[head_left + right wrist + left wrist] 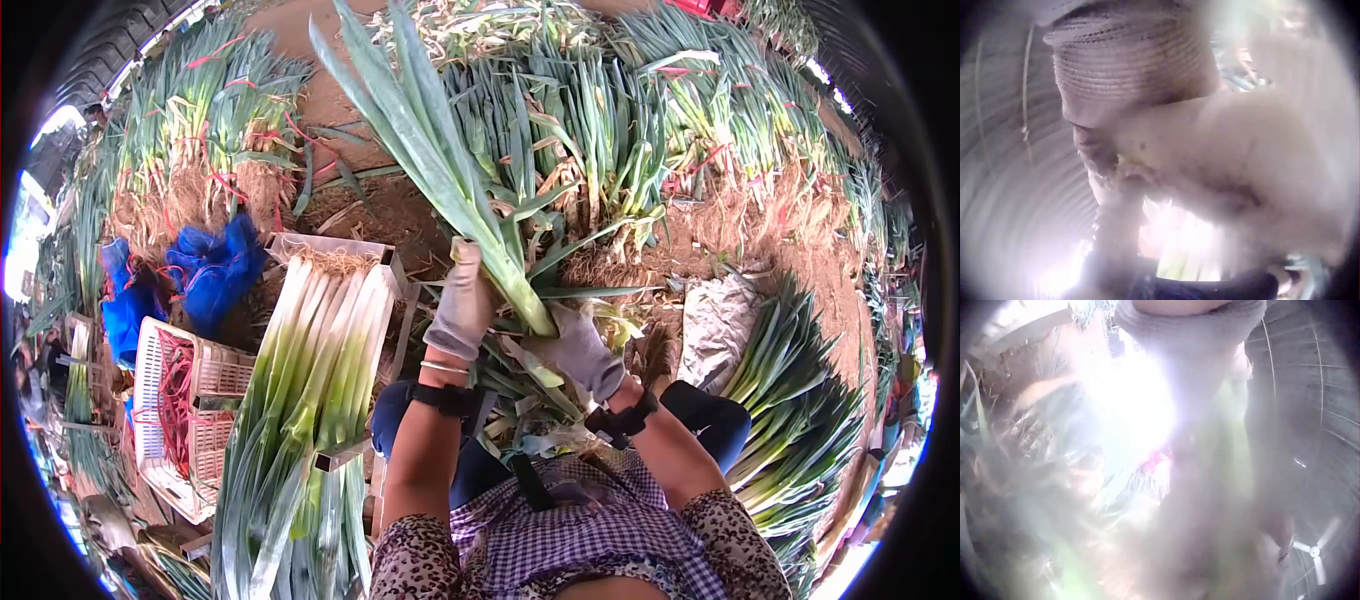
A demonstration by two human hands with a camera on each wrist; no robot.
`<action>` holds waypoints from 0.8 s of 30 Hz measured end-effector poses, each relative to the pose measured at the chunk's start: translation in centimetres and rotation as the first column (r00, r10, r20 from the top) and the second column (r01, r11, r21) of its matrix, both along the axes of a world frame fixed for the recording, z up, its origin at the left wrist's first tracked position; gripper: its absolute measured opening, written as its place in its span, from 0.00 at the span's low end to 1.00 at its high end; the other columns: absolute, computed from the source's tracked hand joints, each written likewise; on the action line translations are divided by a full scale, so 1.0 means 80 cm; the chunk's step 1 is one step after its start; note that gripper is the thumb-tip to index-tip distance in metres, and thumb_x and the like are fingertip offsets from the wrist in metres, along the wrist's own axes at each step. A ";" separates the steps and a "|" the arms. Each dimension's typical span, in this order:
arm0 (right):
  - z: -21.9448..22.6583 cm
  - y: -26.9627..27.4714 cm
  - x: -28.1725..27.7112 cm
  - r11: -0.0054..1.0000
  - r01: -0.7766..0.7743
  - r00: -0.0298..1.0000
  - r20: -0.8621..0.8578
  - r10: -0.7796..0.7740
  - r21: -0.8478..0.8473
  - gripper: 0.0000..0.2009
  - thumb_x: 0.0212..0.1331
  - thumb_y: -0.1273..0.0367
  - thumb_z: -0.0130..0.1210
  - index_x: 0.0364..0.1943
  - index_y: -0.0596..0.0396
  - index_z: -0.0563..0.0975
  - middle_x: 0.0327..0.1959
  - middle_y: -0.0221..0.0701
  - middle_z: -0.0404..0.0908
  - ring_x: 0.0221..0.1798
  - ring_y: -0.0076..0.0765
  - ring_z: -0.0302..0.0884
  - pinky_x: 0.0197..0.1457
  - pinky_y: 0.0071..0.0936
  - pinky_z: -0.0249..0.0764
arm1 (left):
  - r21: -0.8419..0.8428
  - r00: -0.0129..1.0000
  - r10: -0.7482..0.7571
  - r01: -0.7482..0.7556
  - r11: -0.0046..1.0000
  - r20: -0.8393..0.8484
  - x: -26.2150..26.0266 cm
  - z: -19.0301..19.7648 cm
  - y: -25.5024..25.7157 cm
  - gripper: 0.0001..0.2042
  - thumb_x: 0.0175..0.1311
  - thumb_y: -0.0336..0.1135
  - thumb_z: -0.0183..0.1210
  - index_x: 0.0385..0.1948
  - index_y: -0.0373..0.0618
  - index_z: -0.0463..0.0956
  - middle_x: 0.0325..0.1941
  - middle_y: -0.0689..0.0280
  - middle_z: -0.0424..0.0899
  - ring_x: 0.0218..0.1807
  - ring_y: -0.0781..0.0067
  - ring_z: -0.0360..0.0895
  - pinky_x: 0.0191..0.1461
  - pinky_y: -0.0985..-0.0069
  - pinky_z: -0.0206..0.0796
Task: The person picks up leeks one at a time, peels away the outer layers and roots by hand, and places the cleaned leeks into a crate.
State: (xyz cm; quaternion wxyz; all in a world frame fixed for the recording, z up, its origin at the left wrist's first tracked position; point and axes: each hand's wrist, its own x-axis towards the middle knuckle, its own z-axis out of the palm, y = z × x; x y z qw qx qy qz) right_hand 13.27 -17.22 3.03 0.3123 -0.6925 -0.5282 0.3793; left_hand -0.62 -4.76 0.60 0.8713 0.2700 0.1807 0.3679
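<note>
One leek (512, 283), mid-frame in the head view, long axis slanting from leaf tips at upper centre-left down to a pale base right of centre. One left hand (464, 305), gloved, curled round the stalk from the left, above the base. One right hand (578, 350), gloved, nearer hand to the base, lying at it from the lower right; whether its fingers pinch or merely touch, cannot tell. One row of leeks (325, 320), left of centre. One leafy heap (795, 400), right. Several standing bundles (570, 140), along the top. Hidden: left fingertips, behind the stalk. Both wrist views: blurred, glare-washed.
</note>
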 end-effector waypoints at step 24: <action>-0.021 0.039 -0.042 0.966 0.250 0.848 -0.498 -0.184 0.069 0.20 0.48 0.78 0.63 0.48 0.59 0.76 0.42 0.32 0.82 0.41 0.24 0.78 0.43 0.18 0.75 | 0.036 0.865 0.483 -0.483 0.875 -0.137 0.005 -0.018 0.024 0.08 0.65 0.30 0.58 0.42 0.37 0.78 0.35 0.65 0.82 0.32 0.73 0.79 0.38 0.75 0.74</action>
